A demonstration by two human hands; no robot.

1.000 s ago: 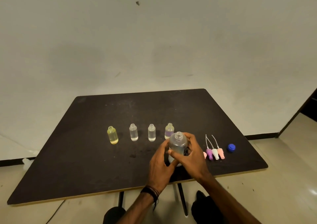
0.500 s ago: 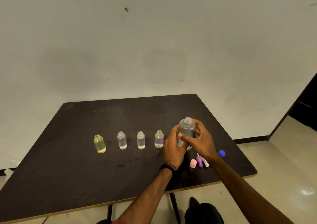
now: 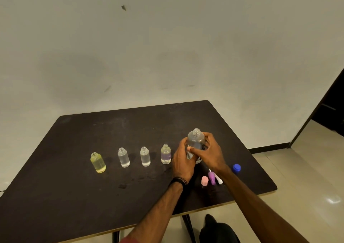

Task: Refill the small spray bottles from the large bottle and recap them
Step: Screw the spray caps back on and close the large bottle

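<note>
I'm gripping the uncapped large bottle [image 3: 195, 140].
Left hand [image 3: 183, 161] and right hand [image 3: 210, 152] fingers are curling round it, near the table's [image 3: 74, 196] right edge.

Dark scuffed table [image 3: 74, 196] has four little uncapped bottles in a row, a yellowish one [image 3: 98, 162], two clear [image 3: 123, 157] [image 3: 145, 156] and a purple-tinted one [image 3: 165, 154], plus pink [image 3: 204, 180], purple [image 3: 211, 177] and white [image 3: 219, 180] spray tops and a blue cap [image 3: 236, 167] near the right edge.

Dim, warm indoor light. A glare patch shines on the floor tiles [image 3: 333, 199] at lower right. The wall [image 3: 167, 47] shows soft uneven shading. Wide-angle bending curves the table [image 3: 74, 196] edges; detail is slightly soft.
</note>
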